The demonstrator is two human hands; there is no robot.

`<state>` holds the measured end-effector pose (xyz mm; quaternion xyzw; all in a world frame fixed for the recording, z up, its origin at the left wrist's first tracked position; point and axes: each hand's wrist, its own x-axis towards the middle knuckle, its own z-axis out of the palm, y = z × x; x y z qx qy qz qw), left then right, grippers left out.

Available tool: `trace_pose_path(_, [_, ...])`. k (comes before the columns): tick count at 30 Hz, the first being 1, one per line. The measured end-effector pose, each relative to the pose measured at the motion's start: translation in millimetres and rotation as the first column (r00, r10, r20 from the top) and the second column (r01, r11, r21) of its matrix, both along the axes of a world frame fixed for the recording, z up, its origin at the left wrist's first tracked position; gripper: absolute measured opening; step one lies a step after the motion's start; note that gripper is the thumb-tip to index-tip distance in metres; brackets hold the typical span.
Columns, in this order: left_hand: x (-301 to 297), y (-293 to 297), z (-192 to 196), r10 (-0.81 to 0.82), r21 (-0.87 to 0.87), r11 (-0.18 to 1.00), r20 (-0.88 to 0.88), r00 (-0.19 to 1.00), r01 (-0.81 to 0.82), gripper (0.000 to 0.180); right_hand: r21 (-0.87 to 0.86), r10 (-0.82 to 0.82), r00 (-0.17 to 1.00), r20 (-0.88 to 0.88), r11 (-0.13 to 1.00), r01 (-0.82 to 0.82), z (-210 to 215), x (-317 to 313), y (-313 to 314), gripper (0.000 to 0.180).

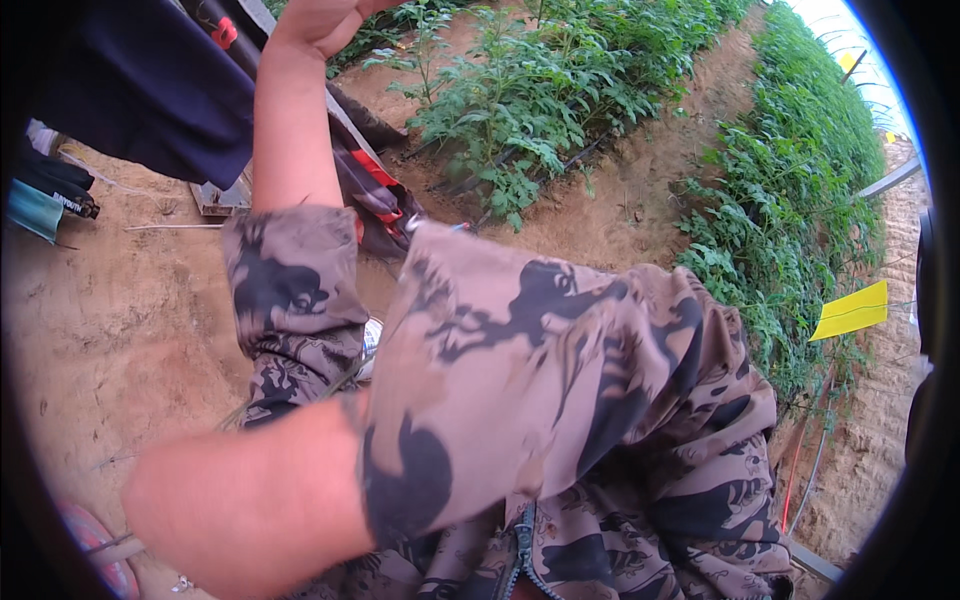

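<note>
My left arm reaches up toward the upper edge, with my left hand (318, 28) partly cut off there. One finger shows pointing right; the others are out of view, and so is anything they hold. Beside that hand hangs dark navy cloth (140, 90), with dark red-patterned fabric (372, 180) to the right of the forearm. My right arm, in a rolled camouflage sleeve (540, 370), crosses my body to the left. Its bare end, around my right hand (180, 500), is smeared by motion, hiding the fingers. Nothing held can be made out there.
Rows of leafy green plants (560, 100) grow from sandy soil. A yellow card (850, 310) hangs by the right row. Black and teal items (55, 195) lie at the left near a metal frame (215, 197). A pinkish rounded object (120, 575) shows at lower left.
</note>
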<state>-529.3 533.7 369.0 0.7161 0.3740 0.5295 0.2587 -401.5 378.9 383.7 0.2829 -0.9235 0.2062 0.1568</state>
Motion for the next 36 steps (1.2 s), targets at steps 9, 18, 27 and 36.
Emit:
trace_pose_path(9, [78, 85, -26, -0.296, -0.228, 0.943, -0.253, 0.921, 0.241, 0.035, -0.196, -0.003, 0.999, -0.042, 0.981, -0.005, -7, 45, 24, 0.016])
trace_pose_path(18, [152, 71, -167, -0.68, -0.621, 0.628, -0.147, 0.718, 0.468, 0.032, -0.314, 0.032, 0.995, -0.098, 0.948, -0.061, -2, 116, 44, 0.017])
trace_pose_path(27, [137, -16, -240, -0.503, -0.921, 0.267, 0.12, 0.856, 0.285, 0.033, -0.509, 0.11, 0.985, -0.132, 0.845, -0.163, -12, 179, 54, 0.018])
trace_pose_path(36, [58, -60, -242, -0.448, -0.814, 0.58, -0.353, 0.821, -0.034, 0.032, -0.699, 0.181, 0.973, -0.141, 0.678, -0.228, -61, 185, 55, 0.021])
